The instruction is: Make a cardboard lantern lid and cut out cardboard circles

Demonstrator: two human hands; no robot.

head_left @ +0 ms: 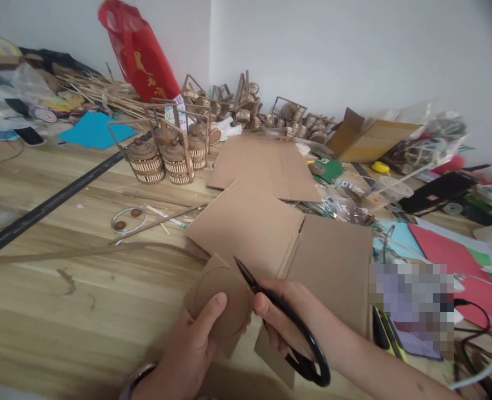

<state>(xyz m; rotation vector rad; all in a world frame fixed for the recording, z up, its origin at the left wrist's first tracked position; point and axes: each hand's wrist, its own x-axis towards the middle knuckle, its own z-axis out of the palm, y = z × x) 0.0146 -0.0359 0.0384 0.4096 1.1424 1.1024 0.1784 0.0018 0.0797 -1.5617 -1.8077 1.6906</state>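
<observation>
My left hand (pixel 196 339) grips a small piece of cardboard (pixel 216 286), thumb on top and fingertips showing at its right edge. A circle is drawn on that piece. In my right hand (pixel 287 314) is a pair of black-handled scissors (pixel 312 339), its dark blades pointing up and left beside the piece's right edge. Whether the blades touch the cardboard I cannot tell. Under and beyond my hands lie large flattened cardboard sheets (pixel 246 222). A cardboard offcut (pixel 275 355) lies below my right hand.
Small lidded bamboo baskets (pixel 146 161) stand left of centre, with more heaped at the wall. A metal ring (pixel 128 220) and thin strips lie at left. A red bag (pixel 141 55) leans behind. An open carton (pixel 371 136), coloured sheets (pixel 450 261) and a yellow-black cutter (pixel 385 333) are at right.
</observation>
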